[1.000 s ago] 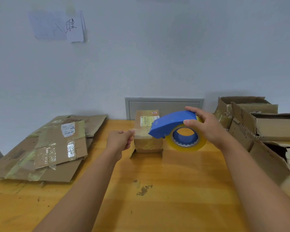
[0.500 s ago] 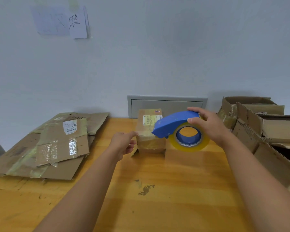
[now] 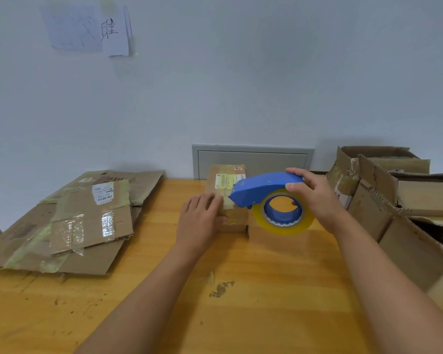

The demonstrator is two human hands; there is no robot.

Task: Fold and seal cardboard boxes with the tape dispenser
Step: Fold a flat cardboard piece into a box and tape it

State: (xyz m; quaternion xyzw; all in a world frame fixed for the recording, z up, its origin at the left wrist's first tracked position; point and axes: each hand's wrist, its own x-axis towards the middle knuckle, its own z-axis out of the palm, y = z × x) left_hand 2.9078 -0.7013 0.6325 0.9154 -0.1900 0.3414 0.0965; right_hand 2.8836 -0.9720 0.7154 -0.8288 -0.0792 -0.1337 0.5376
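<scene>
A small closed cardboard box (image 3: 226, 178) with a shipping label stands on the wooden table (image 3: 241, 302) near the back wall. My right hand (image 3: 315, 196) grips a blue tape dispenser (image 3: 264, 187) holding a yellowish tape roll (image 3: 283, 212), its nose over the box's top. My left hand (image 3: 201, 218) lies with straight fingers flat on the box's left top edge, pressing there. A clear strip of tape runs from the dispenser's nose toward those fingers.
A stack of flattened cardboard sheets (image 3: 82, 221) lies on the left of the table. Several open, torn cardboard boxes (image 3: 394, 195) crowd the right edge. A grey panel (image 3: 251, 157) is set in the wall behind the small box.
My left hand went from pinching the tape end in the air to lying flat on the box's left top edge. The dispenser moved slightly down toward the box.
</scene>
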